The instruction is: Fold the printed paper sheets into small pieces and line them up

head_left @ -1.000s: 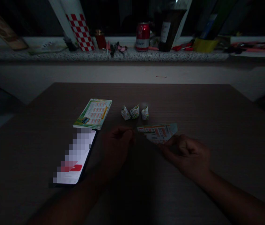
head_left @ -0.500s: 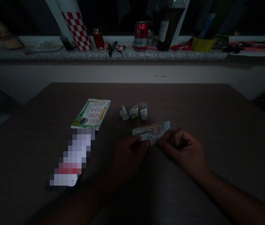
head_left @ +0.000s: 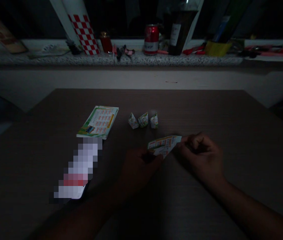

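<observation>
Between my hands is a folded paper sheet [head_left: 163,144], printed with a calendar and tapering to a slanted shape. My left hand [head_left: 141,166] pinches its lower left part, thumb on top. At the sheet's right tip, my right hand [head_left: 202,155] has thumb and forefinger closed on the paper, the other fingers curled in. Just beyond stand three small folded paper pieces [head_left: 143,120] in a row. Further left lies a stack of printed calendar sheets [head_left: 98,121], green and white.
A bright phone-like device [head_left: 81,170], its screen pixelated, lies below the stack on the brown table [head_left: 201,110]. Along the stone windowsill [head_left: 136,60] stand a red can [head_left: 151,40], a red-checked tube [head_left: 84,33], a dark container [head_left: 178,33] and a yellow holder [head_left: 217,48]. The light is dim.
My right hand has moved slightly right and now grips the paper's right tip instead of its lower edge. The folded sheet has shifted a little right and down and looks more tilted.
</observation>
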